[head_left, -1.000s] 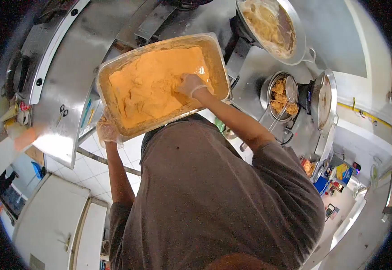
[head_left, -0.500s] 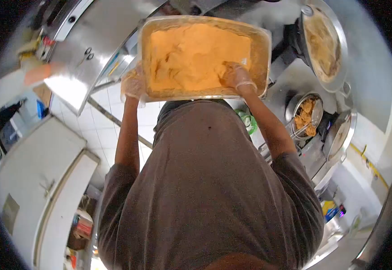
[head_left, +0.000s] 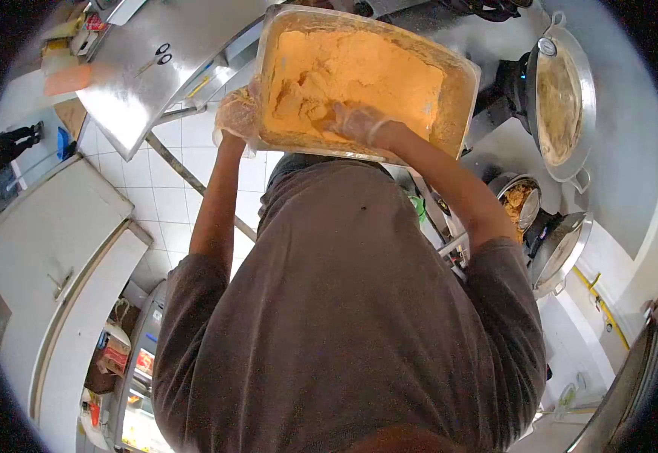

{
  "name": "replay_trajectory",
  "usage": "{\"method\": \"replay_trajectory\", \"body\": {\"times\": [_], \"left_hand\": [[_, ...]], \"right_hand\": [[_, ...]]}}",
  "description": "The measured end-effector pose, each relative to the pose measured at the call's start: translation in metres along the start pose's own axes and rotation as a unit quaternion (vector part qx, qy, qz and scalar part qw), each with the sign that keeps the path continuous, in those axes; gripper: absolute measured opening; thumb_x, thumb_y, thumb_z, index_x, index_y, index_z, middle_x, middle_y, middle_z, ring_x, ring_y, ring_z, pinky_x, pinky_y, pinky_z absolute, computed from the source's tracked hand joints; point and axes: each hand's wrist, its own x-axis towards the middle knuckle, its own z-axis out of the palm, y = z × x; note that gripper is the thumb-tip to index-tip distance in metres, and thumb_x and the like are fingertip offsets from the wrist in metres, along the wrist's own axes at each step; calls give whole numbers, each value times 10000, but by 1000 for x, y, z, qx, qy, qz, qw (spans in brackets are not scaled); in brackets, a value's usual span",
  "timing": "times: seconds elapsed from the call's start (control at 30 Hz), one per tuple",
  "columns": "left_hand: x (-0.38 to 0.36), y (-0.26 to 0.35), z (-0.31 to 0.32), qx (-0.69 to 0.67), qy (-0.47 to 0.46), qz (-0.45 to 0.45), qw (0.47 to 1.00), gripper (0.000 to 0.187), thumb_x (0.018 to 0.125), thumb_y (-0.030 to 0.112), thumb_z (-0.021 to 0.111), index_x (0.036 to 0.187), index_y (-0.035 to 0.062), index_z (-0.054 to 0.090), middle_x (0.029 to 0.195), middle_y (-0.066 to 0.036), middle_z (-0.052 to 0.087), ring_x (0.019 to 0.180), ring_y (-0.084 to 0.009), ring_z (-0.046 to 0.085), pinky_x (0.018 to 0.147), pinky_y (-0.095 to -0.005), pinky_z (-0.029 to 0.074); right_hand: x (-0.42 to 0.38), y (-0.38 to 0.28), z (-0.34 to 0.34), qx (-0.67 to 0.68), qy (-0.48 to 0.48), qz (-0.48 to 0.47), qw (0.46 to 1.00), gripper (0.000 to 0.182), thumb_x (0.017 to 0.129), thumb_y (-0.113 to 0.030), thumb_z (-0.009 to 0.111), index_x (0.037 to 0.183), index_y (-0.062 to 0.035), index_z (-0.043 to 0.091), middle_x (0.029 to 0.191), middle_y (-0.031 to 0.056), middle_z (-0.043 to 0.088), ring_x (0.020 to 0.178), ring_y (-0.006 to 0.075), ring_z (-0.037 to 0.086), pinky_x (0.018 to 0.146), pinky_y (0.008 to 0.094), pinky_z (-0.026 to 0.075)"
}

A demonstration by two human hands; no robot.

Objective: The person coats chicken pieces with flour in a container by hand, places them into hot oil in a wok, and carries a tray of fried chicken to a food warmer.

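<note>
A clear rectangular plastic tub (head_left: 462, 94) of orange breading flour (head_left: 397, 72) is in front of my body, tilted slightly. At its left end my left hand (head_left: 238, 117), in a clear plastic glove, is closed round the wall. My right hand (head_left: 357, 124), gloved too, reaches over the near rim with its fingers stretched out and partly sunk in the flour. Beside those fingertips, toward the left of the tub, a coated lump (head_left: 298, 94) rises from the flour; what is under its coating is hidden.
To the right, a large pan of frothy oil (head_left: 559, 106) has a dial thermometer (head_left: 546, 47) at its rim. Nearer are a strainer with fried pieces (head_left: 516, 200) and another pan (head_left: 570, 249). Scissors (head_left: 163, 54) lie on a steel table (head_left: 193, 26) at left.
My right hand has moved left through the flour toward the coated lump. The tub appears farther up and right in view, more tilted, with my left hand still on its end.
</note>
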Motion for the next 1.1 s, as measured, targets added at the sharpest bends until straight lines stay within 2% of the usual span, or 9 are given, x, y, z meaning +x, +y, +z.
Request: {"method": "replay_trajectory", "body": {"times": [0.1, 0.27, 0.33, 0.47, 0.57, 0.63, 0.73, 0.83, 1.1], "left_hand": [[5, 5, -15, -62, -26, -24, 997, 454, 927, 305, 434, 1337, 113, 404, 978, -154, 642, 876, -347, 624, 731, -463, 495], [0, 8, -10, -95, 2, -36, 995, 365, 937, 361, 412, 1178, 114, 530, 978, -151, 652, 888, -365, 618, 756, -475, 481], [-1, 4, 11, -182, 41, -95, 978, 406, 920, 425, 448, 999, 95, 671, 925, -158, 669, 881, -360, 621, 772, -469, 470], [1, 11, -6, -169, -7, -137, 976, 400, 923, 425, 436, 1015, 113, 669, 944, -154, 667, 903, -363, 619, 782, -472, 475], [4, 15, -22, -115, -24, -109, 987, 378, 927, 378, 425, 1089, 100, 624, 954, -155, 659, 901, -361, 617, 785, -468, 482], [2, 17, -32, -44, -19, -36, 998, 389, 936, 310, 404, 1203, 66, 547, 947, -157, 651, 882, -348, 618, 783, -459, 490], [4, 14, -26, -68, -79, -77, 992, 404, 914, 327, 441, 1199, 63, 551, 948, -150, 649, 883, -333, 619, 776, -450, 493], [-5, 10, -20, -15, 72, 21, 997, 414, 890, 338, 482, 1197, 71, 555, 966, -139, 650, 876, -321, 625, 749, -436, 501], [3, 11, -24, 1, 26, 6, 1000, 351, 863, 292, 505, 1146, 102, 584, 904, -84, 641, 804, -291, 622, 732, -416, 498]], "right_hand": [[21, 5, 14, 18, -7, 87, 996, 291, 794, -103, 573, 1078, -39, 574, 933, 209, 620, 915, 355, 630, 746, 438, 526], [16, 53, 39, -192, 6, -118, 974, 156, 783, -111, 570, 904, -20, 610, 925, 215, 625, 858, 358, 635, 704, 443, 514], [-4, 56, 27, -125, -15, -64, 990, 163, 772, -95, 569, 913, -25, 612, 959, 206, 628, 868, 357, 634, 712, 445, 513], [-18, 80, 44, -78, 40, -31, 996, 126, 745, -55, 542, 864, -47, 582, 854, 162, 613, 818, 358, 610, 710, 444, 485], [-49, 64, 17, -60, 85, -14, 994, 221, 732, -68, 590, 947, -52, 638, 1039, 165, 631, 920, 341, 627, 803, 422, 506], [-66, 65, 12, -46, 114, -26, 992, 243, 729, -77, 602, 968, -54, 640, 1036, 167, 631, 935, 340, 623, 819, 415, 503], [-82, 84, 3, -69, 152, 2, 986, 246, 720, -78, 611, 965, -62, 632, 963, 149, 635, 918, 336, 618, 794, 404, 498], [-93, 78, -20, -47, 96, 131, 986, 221, 751, -97, 608, 967, -62, 644, 1000, 164, 637, 934, 339, 621, 806, 410, 498], [-104, 140, -3, -22, 142, 191, 971, 186, 771, -156, 621, 927, -65, 661, 939, 190, 658, 886, 372, 626, 786, 434, 496]]}}
